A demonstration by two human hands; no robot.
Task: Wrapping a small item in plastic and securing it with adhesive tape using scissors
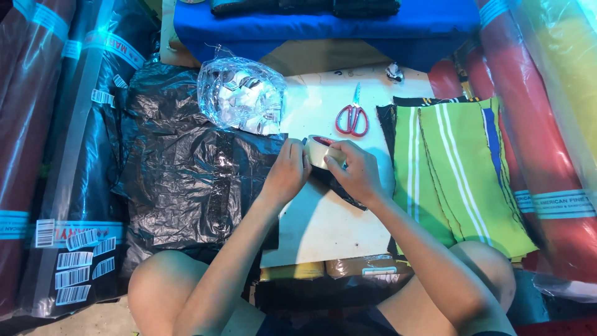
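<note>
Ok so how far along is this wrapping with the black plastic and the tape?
Done: a black plastic-wrapped bundle lies flat on the board. In hand: both the left hand and right hand grip the tape roll at the bundle's edge. Left: green striped fabric pieces lie unwrapped; red scissors lie unused.

A pale flat board (323, 224) serves as the work surface beneath both hands. Red-handled scissors (352, 118) lie on it just beyond the right hand (357, 174). Black plastic sheeting (180, 174) overlaps its edge left of the left hand (287, 174); green striped fabric (448, 174) apparently overlaps the opposite edge.
</note>
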